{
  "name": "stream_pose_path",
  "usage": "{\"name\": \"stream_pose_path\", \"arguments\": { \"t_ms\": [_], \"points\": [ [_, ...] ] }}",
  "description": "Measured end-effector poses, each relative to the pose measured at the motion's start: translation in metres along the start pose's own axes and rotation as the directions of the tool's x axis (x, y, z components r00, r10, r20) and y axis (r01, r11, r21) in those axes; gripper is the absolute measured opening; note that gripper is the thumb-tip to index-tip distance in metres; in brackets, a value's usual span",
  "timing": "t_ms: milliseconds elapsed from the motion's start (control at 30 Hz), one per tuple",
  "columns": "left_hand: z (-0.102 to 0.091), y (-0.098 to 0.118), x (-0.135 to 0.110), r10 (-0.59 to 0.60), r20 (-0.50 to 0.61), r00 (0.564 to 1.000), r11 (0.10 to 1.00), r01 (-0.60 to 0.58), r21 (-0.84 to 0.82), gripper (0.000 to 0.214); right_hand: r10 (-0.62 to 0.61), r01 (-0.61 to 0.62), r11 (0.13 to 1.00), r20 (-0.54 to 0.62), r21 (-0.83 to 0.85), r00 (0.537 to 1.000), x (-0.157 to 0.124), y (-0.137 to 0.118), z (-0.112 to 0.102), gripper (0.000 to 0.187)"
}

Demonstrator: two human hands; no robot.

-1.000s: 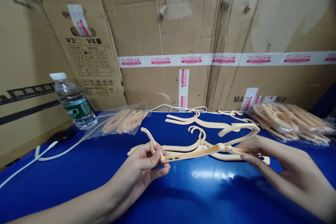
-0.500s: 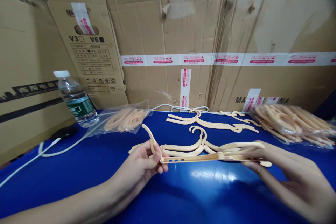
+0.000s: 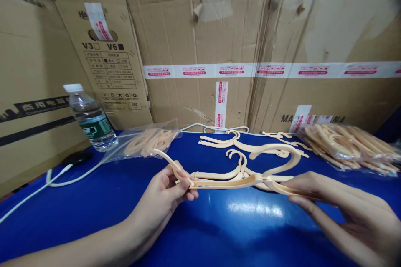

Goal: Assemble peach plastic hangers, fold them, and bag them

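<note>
A cream plastic folding clothes hanger [image 3: 225, 184] is held level above the blue table between both hands, its hook turned up to the right of the middle. My left hand [image 3: 167, 196] pinches its left end, where a thin curved piece [image 3: 167, 159] rises between the fingers. Whether that piece is joined to the hanger is hidden by the fingers. My right hand [image 3: 344, 212] grips the right arm between thumb and fingers, covering its end. Just behind lies another cream hanger [image 3: 216, 175], partly hidden. More hanger parts [image 3: 257, 149] lie farther back.
A clear bag of cream parts [image 3: 150, 142] lies at the left, near a water bottle [image 3: 94, 123] and a black object with a white cable [image 3: 77, 158]. Bagged hangers [image 3: 347, 146] are piled at the right. Cardboard boxes [image 3: 200, 37] wall off the back.
The held hanger has rolled, so its hook now stands up and its inner side shows more. The curved piece at my left hand leans farther left. Both hands keep their grip.
</note>
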State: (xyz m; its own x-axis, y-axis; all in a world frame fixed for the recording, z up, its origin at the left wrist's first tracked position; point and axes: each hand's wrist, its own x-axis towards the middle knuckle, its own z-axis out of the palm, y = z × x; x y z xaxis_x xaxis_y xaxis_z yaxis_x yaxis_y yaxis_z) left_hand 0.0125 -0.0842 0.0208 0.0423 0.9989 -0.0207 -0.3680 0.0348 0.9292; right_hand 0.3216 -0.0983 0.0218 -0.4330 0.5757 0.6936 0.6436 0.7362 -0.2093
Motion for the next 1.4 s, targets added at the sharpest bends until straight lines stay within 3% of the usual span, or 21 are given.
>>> {"name": "stream_pose_path", "arguments": {
  "t_ms": [167,367,467,500,533,567,600,633,700,733,767,833,1000,1200,1267,1400],
  "points": [
    [0.002,0.003,-0.001,-0.042,-0.093,0.995,0.998,0.038,-0.04,0.039,0.197,-0.198,0.978,0.028,0.066,0.98,-0.003,0.001,0.001,0.019],
    [0.007,0.004,-0.005,-0.074,-0.113,0.991,0.997,0.073,-0.013,0.034,0.365,-0.374,0.897,0.08,0.237,0.927,0.015,-0.005,-0.004,0.018],
    [0.007,-0.001,-0.013,-0.118,0.049,0.992,0.967,0.104,0.232,0.019,0.404,-0.404,0.868,0.063,0.29,0.913,0.022,-0.003,-0.007,0.023],
    [0.007,-0.004,-0.017,-0.1,0.158,0.982,0.931,0.036,0.363,0.013,0.413,-0.415,0.858,0.074,0.302,0.908,0.023,-0.001,-0.007,0.025],
    [0.006,-0.007,-0.02,-0.035,0.297,0.954,0.874,-0.115,0.472,0.011,0.422,-0.432,0.847,0.101,0.31,0.901,0.024,0.002,-0.007,0.027],
    [0.005,-0.011,-0.023,0.07,0.448,0.891,0.781,-0.328,0.531,0.01,0.43,-0.452,0.837,0.139,0.308,0.892,0.023,0.004,-0.007,0.028],
    [0.004,-0.015,-0.025,0.208,0.605,0.769,0.635,-0.576,0.514,0.011,0.434,-0.472,0.831,0.188,0.296,0.881,0.023,0.007,-0.007,0.028],
    [0.002,-0.02,-0.026,0.34,0.723,0.602,0.441,-0.78,0.443,0.013,0.433,-0.49,0.827,0.244,0.275,0.868,0.022,0.008,-0.007,0.027],
    [-0.001,-0.027,-0.027,0.441,0.836,0.326,0.035,-0.937,0.347,0.018,0.412,-0.501,0.834,0.341,0.232,0.845,0.02,0.009,-0.005,0.024],
    [-0.003,-0.03,-0.027,0.441,0.86,0.255,-0.12,-0.933,0.338,0.022,0.391,-0.491,0.844,0.377,0.218,0.84,0.019,0.008,-0.004,0.022],
    [-0.005,-0.033,-0.026,0.424,0.875,0.232,-0.231,-0.907,0.352,0.025,0.367,-0.474,0.854,0.401,0.212,0.84,0.018,0.007,-0.003,0.021],
    [-0.008,-0.036,-0.025,0.396,0.887,0.236,-0.349,-0.855,0.384,0.03,0.321,-0.436,0.877,0.425,0.204,0.846,0.016,0.004,-0.001,0.019],
    [-0.014,-0.036,-0.025,0.295,0.893,0.341,-0.415,-0.796,0.441,0.041,0.245,-0.306,0.951,0.492,0.046,0.836,0.014,0.007,0.003,0.012],
    [-0.012,-0.021,-0.032,0.062,0.851,0.521,-0.474,-0.736,0.484,0.045,0.187,-0.192,0.981,0.487,-0.04,0.853,0.01,0.015,0.007,0.014],
    [-0.01,-0.015,-0.032,0.039,0.85,0.525,-0.491,-0.731,0.474,0.049,0.2,-0.202,0.978,0.466,-0.047,0.862,0.008,0.018,0.01,0.014],
    [-0.008,-0.008,-0.026,-0.001,0.877,0.481,-0.466,-0.776,0.425,0.054,0.224,-0.225,0.973,0.429,-0.05,0.875,0.008,0.024,0.012,0.011]
  ]
}}
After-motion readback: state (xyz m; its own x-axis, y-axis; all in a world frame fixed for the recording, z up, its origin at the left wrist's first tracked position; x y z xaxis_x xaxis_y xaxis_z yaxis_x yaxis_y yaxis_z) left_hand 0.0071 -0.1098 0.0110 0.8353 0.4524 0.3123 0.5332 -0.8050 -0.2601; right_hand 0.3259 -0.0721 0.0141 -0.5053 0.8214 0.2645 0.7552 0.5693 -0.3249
